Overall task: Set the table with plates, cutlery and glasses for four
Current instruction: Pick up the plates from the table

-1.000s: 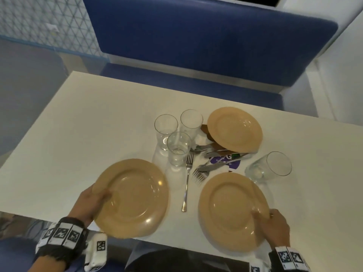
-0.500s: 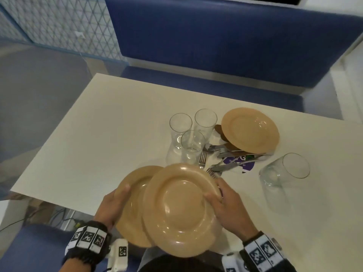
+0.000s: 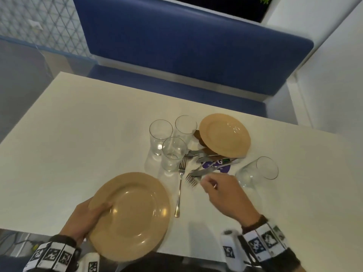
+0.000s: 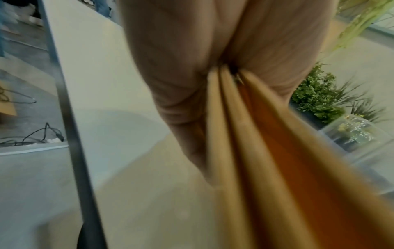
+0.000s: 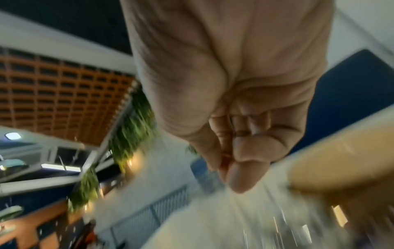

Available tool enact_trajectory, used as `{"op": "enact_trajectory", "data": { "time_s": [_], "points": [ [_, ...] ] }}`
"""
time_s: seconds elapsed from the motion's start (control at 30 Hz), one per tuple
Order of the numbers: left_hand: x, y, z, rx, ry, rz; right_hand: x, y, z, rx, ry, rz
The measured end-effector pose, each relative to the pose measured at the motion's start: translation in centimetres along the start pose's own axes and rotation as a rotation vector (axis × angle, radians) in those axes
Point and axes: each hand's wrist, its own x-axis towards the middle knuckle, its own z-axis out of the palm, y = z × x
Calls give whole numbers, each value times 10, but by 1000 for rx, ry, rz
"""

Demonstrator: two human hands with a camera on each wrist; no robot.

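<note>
Head view: left hand [image 3: 84,220] grips stacked plates [image 3: 129,214] at their left rim, thumb on top; the left wrist view shows several rims pinched together, count unclear. Stack overhangs the near edge of the table [image 3: 78,134]. Right hand [image 3: 222,191] hovers, fingers loosely curled, holding nothing, just short of the cutlery pile [image 3: 208,165]. A single fork [image 3: 180,189] lies between the two hands. Three glasses [image 3: 172,142] stand beyond the stack; a fourth glass [image 3: 255,171] is just right of the right hand; another plate [image 3: 225,134] lies beyond the pile.

Judgement: keep the stack level and pinched firmly; pick cutlery by the handles, clear of the nearby glass.
</note>
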Motion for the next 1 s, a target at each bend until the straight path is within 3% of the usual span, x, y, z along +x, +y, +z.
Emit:
{"op": "enact_trajectory", "data": {
  "time_s": [0.13,0.27,0.43,0.57,0.8,0.9,0.97,1.0],
  "points": [
    [-5,9,0,103,52,53,-2,10,-144,-179,235,-53],
    [-19,6,10,76,106,3,57,81,-223,-375,206,92],
    [-39,-26,30,32,194,-28,151,199,-210,-437,-115,283],
    [-84,-4,75,9,156,-6,192,217,-168,-369,-223,310],
    [-126,33,139,-168,179,21,225,225,-128,29,-182,397],
    [-132,40,149,-209,165,40,221,218,-140,415,-130,411],
    [-135,45,153,-220,163,72,214,206,-164,606,-52,314],
    [-135,47,154,-227,160,90,207,198,-180,572,17,218]
  ]
}}
